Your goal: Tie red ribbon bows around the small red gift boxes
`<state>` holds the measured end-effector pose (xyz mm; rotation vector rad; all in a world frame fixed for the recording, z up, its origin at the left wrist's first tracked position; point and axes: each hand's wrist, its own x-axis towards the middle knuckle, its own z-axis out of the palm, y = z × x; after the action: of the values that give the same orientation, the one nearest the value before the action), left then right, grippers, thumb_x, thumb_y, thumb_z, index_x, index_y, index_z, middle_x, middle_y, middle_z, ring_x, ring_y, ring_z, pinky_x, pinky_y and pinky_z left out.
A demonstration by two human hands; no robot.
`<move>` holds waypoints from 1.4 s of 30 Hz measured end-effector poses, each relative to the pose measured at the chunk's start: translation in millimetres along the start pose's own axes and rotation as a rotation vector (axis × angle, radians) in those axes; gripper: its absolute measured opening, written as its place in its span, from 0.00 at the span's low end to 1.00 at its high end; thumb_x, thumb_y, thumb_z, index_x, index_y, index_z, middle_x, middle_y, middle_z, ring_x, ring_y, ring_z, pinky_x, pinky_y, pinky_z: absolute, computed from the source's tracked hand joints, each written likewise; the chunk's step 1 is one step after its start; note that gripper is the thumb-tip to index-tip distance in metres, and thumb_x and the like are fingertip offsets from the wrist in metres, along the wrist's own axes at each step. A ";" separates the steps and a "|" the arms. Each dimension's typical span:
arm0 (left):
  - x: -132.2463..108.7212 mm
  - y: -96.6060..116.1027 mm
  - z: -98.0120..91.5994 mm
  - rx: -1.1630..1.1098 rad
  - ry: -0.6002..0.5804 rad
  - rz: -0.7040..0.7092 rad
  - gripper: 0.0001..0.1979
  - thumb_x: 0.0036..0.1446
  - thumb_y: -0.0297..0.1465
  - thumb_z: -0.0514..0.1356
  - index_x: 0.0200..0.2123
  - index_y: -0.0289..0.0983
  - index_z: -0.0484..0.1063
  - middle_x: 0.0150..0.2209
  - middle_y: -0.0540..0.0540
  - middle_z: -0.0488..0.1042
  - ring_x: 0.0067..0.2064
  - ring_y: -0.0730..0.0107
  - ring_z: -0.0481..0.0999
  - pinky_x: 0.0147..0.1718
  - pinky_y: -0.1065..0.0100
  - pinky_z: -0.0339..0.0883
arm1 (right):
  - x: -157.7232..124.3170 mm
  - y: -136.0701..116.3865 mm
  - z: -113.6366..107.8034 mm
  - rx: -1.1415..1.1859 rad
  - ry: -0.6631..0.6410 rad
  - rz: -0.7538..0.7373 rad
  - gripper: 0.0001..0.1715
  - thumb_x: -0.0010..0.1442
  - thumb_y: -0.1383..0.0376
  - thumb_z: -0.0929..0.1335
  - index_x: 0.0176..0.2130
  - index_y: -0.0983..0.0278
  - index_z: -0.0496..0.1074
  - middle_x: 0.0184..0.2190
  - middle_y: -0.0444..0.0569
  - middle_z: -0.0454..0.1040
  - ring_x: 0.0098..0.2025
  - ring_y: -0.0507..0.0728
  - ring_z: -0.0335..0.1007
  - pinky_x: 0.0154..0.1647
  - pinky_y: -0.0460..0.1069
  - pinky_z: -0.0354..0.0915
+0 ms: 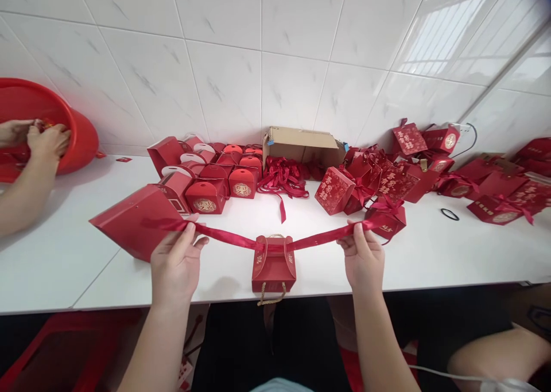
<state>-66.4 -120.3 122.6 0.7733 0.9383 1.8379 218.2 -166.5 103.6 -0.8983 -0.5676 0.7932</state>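
Observation:
Between my hands stretches a dark red ribbon (321, 241), sagging slightly toward the middle. It passes through the top of a small red gift box (274, 268) that stands at the table's near edge, a twisted rope handle (272, 294) hanging over its front. My left hand (178, 260) pinches one side of the ribbon between thumb and fingers, close to a larger red box (133, 222). On the other side, my right hand (364, 260) pinches the ribbon likewise, in front of a red box with a bow (387, 217).
Rows of red boxes (208, 197) stand at the back left. A cardboard carton (301, 136) lies by the wall with a heap of red ribbons (284, 177). Several bow-tied boxes (336, 191) crowd the right, near a black ring (450, 214). Another person's hands (47, 145) reach into a red basin (84, 142).

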 end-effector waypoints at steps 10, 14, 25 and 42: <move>2.9 29.7 61.5 0.190 -0.337 0.264 0.07 0.47 0.32 0.68 0.32 0.39 0.79 0.30 0.50 0.79 0.35 0.69 0.77 0.40 0.68 0.71 | 16.2 -38.0 61.1 -0.265 -0.322 -0.344 0.12 0.56 0.58 0.69 0.28 0.64 0.73 0.25 0.45 0.73 0.26 0.50 0.66 0.27 0.46 0.65; -1.9 35.4 78.0 0.215 -0.392 0.272 0.09 0.45 0.32 0.69 0.32 0.38 0.79 0.32 0.49 0.79 0.36 0.68 0.77 0.39 0.69 0.72 | 12.9 -42.1 80.7 -0.304 -0.384 -0.363 0.11 0.54 0.57 0.71 0.31 0.63 0.74 0.27 0.45 0.74 0.28 0.52 0.68 0.29 0.47 0.65; -3.7 44.0 90.4 0.142 -0.465 0.212 0.07 0.46 0.33 0.68 0.31 0.38 0.78 0.30 0.50 0.78 0.35 0.70 0.76 0.39 0.70 0.70 | 6.7 -52.0 98.1 -0.279 -0.404 -0.337 0.12 0.53 0.57 0.71 0.28 0.64 0.73 0.22 0.42 0.67 0.24 0.49 0.60 0.25 0.45 0.58; -14.3 52.7 99.2 0.363 -0.841 0.068 0.14 0.52 0.32 0.64 0.33 0.40 0.59 0.25 0.53 0.75 0.31 0.68 0.77 0.33 0.67 0.68 | 7.3 -48.3 109.3 -0.306 -0.675 -0.157 0.13 0.55 0.61 0.68 0.39 0.65 0.73 0.20 0.40 0.69 0.17 0.46 0.62 0.18 0.43 0.61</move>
<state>-3.4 -121.3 216.7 1.6450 0.6764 1.1911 161.0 -128.4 201.6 -0.8387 -1.3643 0.8762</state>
